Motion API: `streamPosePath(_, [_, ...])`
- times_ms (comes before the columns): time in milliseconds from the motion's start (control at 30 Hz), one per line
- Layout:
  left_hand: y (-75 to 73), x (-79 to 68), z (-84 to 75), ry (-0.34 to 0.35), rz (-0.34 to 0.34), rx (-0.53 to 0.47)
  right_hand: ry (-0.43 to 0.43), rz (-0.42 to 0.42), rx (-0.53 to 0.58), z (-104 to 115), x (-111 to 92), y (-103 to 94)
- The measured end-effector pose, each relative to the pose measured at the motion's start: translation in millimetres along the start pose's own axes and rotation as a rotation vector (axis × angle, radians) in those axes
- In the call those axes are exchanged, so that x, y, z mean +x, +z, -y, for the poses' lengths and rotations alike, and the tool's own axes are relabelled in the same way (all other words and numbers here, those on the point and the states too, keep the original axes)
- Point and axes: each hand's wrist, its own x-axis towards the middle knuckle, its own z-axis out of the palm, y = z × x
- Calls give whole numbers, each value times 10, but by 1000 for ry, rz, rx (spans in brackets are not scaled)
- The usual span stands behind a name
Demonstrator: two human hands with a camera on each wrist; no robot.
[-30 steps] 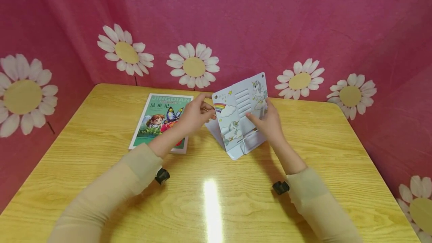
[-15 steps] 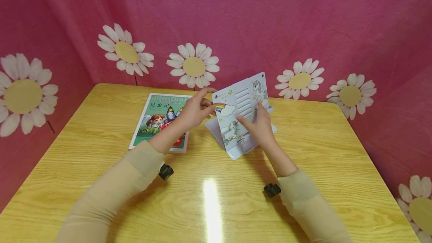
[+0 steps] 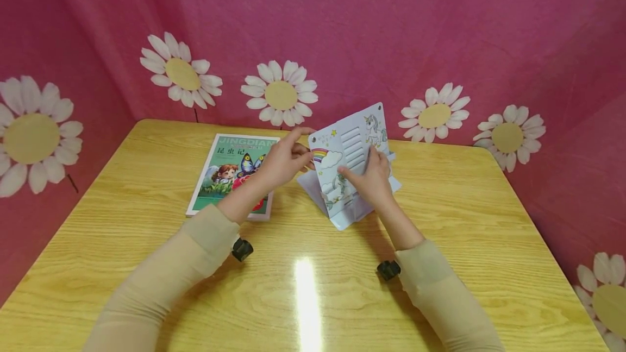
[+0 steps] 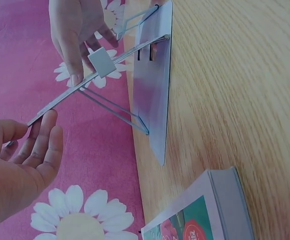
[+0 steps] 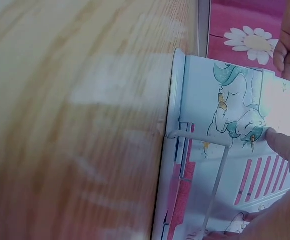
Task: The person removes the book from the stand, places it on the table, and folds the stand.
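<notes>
A white book stand (image 3: 337, 173) with unicorn and rainbow pictures and a slotted middle stands on the table, its panel tilted up from a base plate (image 4: 155, 100). Wire struts (image 4: 114, 110) join panel and base in the left wrist view. At the panel's upper left edge, my left hand (image 3: 283, 161) pinches it between thumb and fingers. My right hand (image 3: 374, 178) lies against the panel's front, thumb and fingers spread and touching its face. A wire page holder (image 5: 217, 175) shows near the lower ledge in the right wrist view.
Left of the stand lies a green picture-covered book (image 3: 235, 178), partly behind my left forearm. The wooden table (image 3: 464, 205) meets a pink curtain (image 3: 342, 31) with daisies along its back. Small black wrist cameras (image 3: 242, 249) hang below both sleeves.
My right hand has left the panel's right edge and shifted left across its front. My left hand keeps its hold on the upper left edge, and the stand stays nearly still.
</notes>
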Motion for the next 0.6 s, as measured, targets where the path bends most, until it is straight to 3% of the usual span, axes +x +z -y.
streamPosePath(600, [47,-76,-48,19,-46,32,-16,42,1,-21,41,-17])
